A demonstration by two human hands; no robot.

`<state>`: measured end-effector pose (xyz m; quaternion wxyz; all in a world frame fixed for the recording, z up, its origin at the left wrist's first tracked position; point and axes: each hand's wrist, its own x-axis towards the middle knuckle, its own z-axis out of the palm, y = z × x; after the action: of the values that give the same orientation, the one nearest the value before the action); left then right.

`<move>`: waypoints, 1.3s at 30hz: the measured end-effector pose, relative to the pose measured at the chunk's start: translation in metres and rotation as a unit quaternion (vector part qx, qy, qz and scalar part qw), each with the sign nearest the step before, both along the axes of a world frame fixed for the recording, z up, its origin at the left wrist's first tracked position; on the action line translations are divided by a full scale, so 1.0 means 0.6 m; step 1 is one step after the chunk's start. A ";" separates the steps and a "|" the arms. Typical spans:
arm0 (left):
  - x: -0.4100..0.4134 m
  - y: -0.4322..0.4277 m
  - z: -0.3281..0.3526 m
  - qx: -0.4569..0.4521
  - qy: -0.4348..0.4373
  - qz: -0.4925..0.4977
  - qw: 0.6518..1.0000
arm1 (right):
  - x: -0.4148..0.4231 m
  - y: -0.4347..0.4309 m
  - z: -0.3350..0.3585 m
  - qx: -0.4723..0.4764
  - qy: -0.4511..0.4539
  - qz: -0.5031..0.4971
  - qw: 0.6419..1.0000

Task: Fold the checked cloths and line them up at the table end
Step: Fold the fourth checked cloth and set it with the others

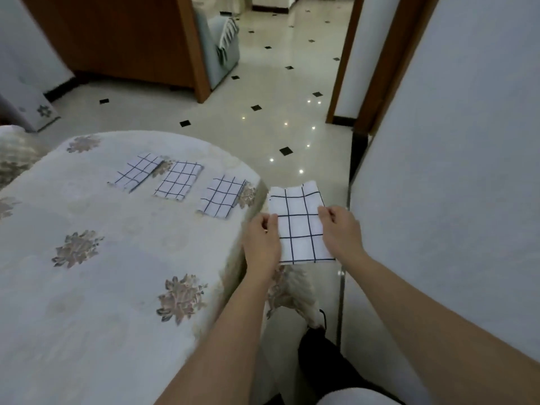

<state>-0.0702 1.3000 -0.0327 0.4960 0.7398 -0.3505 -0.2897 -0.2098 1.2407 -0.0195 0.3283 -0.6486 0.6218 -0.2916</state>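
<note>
A white cloth with dark checks (298,226) hangs folded in the air just past the table's right edge. My left hand (261,241) pinches its left side and my right hand (340,232) pinches its right side. Three folded checked cloths lie in a row near the far end of the table: the left one (137,172), the middle one (178,180) and the right one (222,196) by the table's corner.
The table (87,258) wears a pale cloth with brown flower prints. A white wall (453,200) stands close on the right. Tiled floor (263,112), a wooden cabinet (122,39) and a doorway lie beyond. My legs show at the bottom.
</note>
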 end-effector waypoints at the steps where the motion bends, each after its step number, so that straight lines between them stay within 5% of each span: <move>1: -0.007 -0.023 -0.003 0.000 0.000 -0.011 1.000 | -0.011 -0.016 0.000 0.000 -0.003 -0.012 1.000; 17: -0.098 -0.512 -0.034 0.019 -0.010 -0.063 0.998 | -0.098 -0.466 -0.063 0.064 -0.028 -0.134 0.989; 39: -0.020 -0.950 -0.081 0.023 0.046 -0.053 0.997 | -0.035 -0.914 -0.093 0.072 -0.043 -0.089 0.992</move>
<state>-0.0819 0.7297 -0.0813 0.4780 0.7173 -0.3593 -0.3577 -0.2308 0.6921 -0.0750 0.3734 -0.5521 0.6818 -0.3016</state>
